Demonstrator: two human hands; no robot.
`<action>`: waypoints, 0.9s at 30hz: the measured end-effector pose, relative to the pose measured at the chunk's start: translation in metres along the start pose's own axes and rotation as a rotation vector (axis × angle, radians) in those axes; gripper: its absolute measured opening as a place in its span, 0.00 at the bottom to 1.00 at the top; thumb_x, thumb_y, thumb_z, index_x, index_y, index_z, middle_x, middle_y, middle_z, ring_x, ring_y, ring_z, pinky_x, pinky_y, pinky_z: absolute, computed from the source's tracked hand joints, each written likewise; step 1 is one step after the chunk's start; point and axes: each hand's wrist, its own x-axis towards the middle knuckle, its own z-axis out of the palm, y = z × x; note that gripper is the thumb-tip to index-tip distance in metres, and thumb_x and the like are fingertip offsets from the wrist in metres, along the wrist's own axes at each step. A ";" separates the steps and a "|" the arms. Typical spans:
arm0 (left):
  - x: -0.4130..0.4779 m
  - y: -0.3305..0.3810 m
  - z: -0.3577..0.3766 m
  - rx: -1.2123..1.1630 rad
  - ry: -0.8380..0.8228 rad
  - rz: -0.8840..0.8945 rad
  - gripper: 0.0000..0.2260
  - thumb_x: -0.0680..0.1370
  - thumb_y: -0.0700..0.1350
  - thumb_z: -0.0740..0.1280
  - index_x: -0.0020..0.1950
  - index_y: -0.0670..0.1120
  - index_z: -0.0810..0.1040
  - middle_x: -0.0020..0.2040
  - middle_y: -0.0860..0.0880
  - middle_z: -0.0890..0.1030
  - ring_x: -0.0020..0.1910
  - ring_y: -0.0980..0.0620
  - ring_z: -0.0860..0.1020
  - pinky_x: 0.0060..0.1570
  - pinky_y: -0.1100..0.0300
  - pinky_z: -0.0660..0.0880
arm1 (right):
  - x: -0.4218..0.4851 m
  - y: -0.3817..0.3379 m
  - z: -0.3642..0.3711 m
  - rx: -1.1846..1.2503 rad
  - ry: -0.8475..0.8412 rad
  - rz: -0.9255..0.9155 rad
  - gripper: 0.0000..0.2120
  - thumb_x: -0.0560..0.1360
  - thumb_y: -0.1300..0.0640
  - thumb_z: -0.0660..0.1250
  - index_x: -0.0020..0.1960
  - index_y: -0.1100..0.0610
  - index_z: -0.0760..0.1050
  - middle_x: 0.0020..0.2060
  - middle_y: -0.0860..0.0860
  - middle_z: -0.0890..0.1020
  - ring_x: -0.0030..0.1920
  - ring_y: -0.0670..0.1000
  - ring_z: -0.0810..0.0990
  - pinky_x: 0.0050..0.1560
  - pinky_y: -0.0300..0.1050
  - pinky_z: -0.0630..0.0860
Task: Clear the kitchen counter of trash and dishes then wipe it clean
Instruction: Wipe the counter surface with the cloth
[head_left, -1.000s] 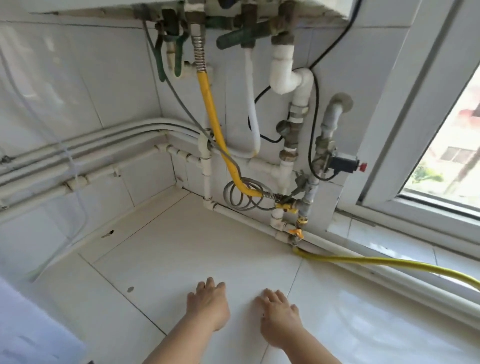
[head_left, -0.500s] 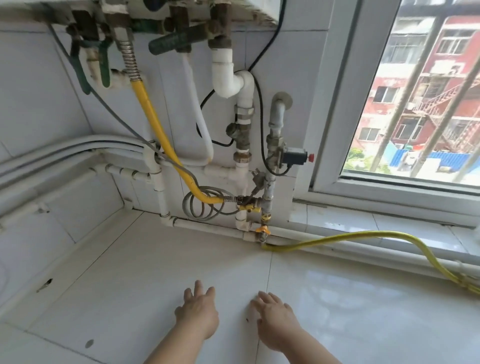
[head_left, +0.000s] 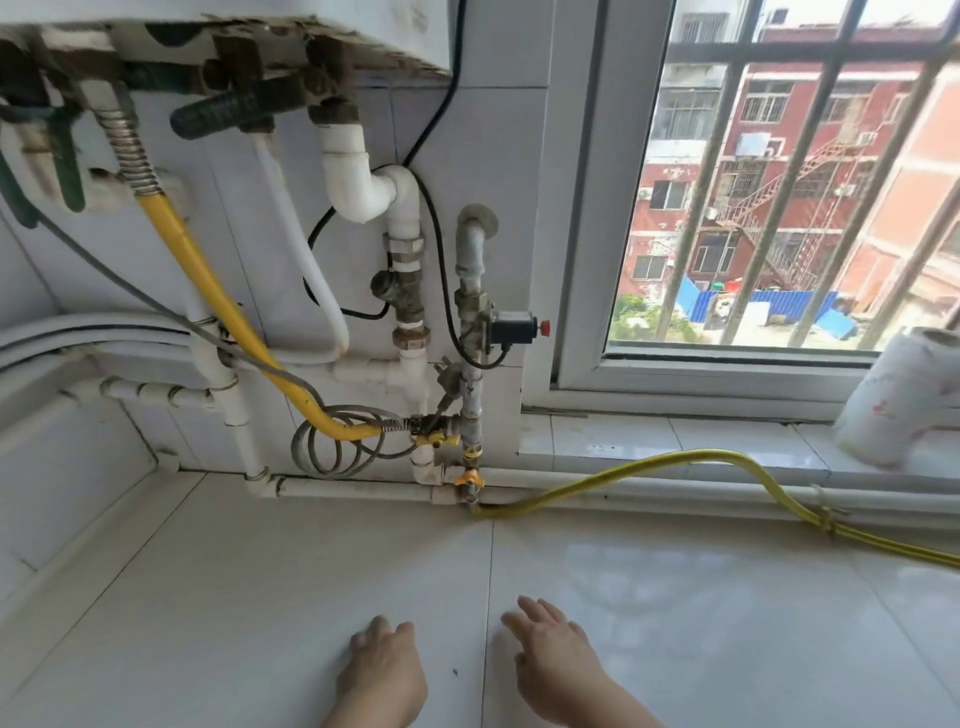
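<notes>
Kitchen counter (head_left: 675, 623), viewed from above.
White glossy tiles, laid flat, divided by thin grey grout lines; the right-hand tile carries a broad bright reflection. A small dark speck (head_left: 455, 673) lies near the front, beside the central grout line.

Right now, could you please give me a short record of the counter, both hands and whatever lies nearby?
surface: counter, white glossy tiles
left: left hand, palm down, holds nothing
right: right hand, palm down, fingers straight, holds nothing
mark: dark speck between the hands
back edge: yellow hose along the back of the counter
sill: paper roll on the window sill, far right
</notes>
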 end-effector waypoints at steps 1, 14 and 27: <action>0.001 -0.001 0.000 -0.008 0.002 -0.003 0.20 0.78 0.44 0.55 0.71 0.49 0.64 0.69 0.47 0.62 0.69 0.45 0.62 0.67 0.54 0.66 | -0.001 0.002 -0.001 0.006 0.004 0.006 0.27 0.76 0.63 0.54 0.73 0.50 0.61 0.76 0.49 0.56 0.76 0.52 0.52 0.73 0.51 0.56; -0.021 0.071 0.005 -0.005 0.052 0.099 0.21 0.80 0.46 0.55 0.74 0.50 0.60 0.75 0.47 0.55 0.73 0.46 0.57 0.68 0.53 0.65 | -0.029 0.051 -0.019 0.046 0.059 0.082 0.26 0.78 0.61 0.55 0.74 0.49 0.60 0.77 0.48 0.54 0.77 0.51 0.51 0.73 0.49 0.55; -0.049 0.224 0.046 0.079 -0.007 0.209 0.23 0.81 0.44 0.54 0.77 0.51 0.56 0.78 0.46 0.50 0.75 0.44 0.54 0.70 0.50 0.63 | -0.076 0.206 -0.067 0.083 0.119 0.236 0.25 0.79 0.61 0.53 0.75 0.50 0.59 0.77 0.49 0.54 0.77 0.52 0.50 0.74 0.50 0.54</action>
